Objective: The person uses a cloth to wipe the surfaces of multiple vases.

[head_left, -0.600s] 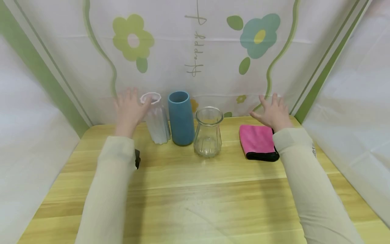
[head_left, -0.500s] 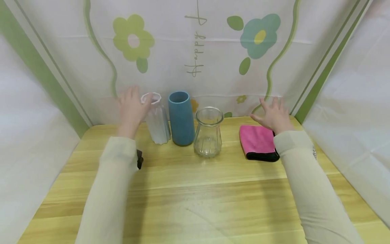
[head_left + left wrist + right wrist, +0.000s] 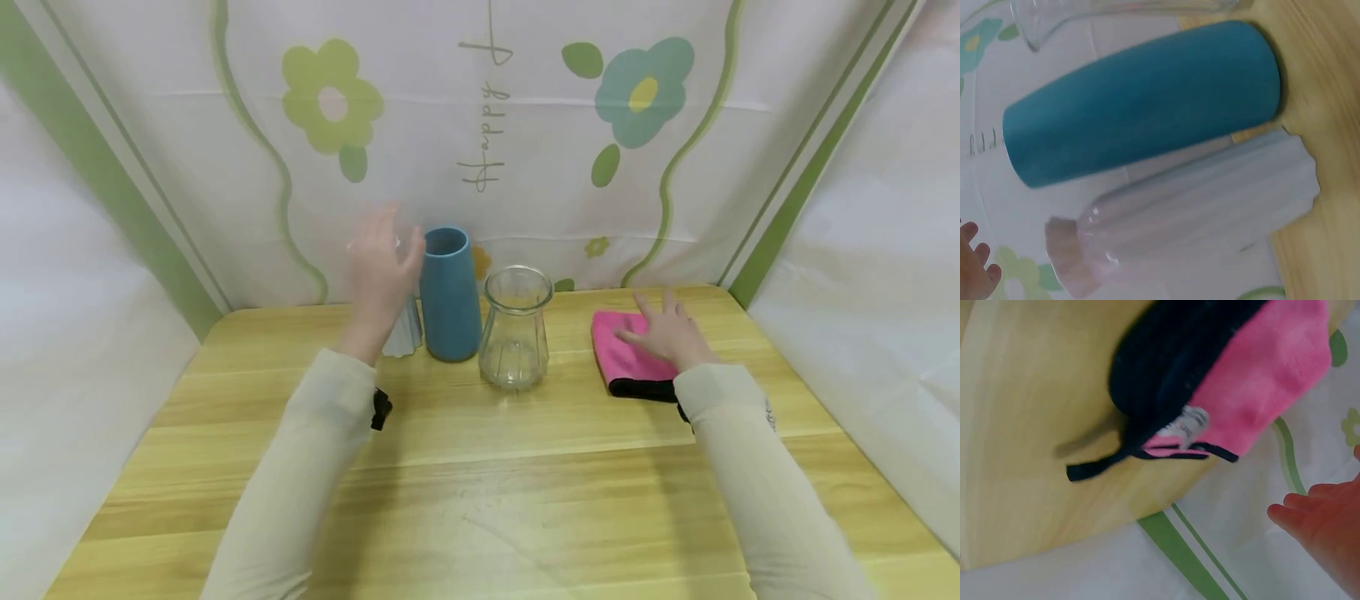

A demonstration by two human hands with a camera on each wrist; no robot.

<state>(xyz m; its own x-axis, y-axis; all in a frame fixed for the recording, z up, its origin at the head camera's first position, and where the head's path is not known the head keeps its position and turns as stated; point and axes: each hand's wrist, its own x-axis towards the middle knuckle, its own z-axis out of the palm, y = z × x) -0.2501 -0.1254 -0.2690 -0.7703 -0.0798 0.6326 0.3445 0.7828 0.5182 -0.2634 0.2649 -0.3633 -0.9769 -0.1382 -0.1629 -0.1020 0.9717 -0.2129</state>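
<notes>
Just left of the blue vase (image 3: pixel 452 308), a white vase (image 3: pixel 403 337) stands partly hidden by the left hand (image 3: pixel 382 275), swung inward with thumb and fingers apart; right of the blue vase, the right hand (image 3: pixel 670 335) has dropped, fingers spread, toward a pink cloth (image 3: pixel 617 357), apparently reaching.

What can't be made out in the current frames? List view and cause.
White vase: head view, most of its upper part is behind the left hand.
Blue vase: head view, its own wall hides the inside bottom.
Glass vase: left wrist view, cut off by the top edge.
Pink fabric item: head view, partly covered by the right hand.
White tag: right wrist view, print too blurred to read.
</notes>
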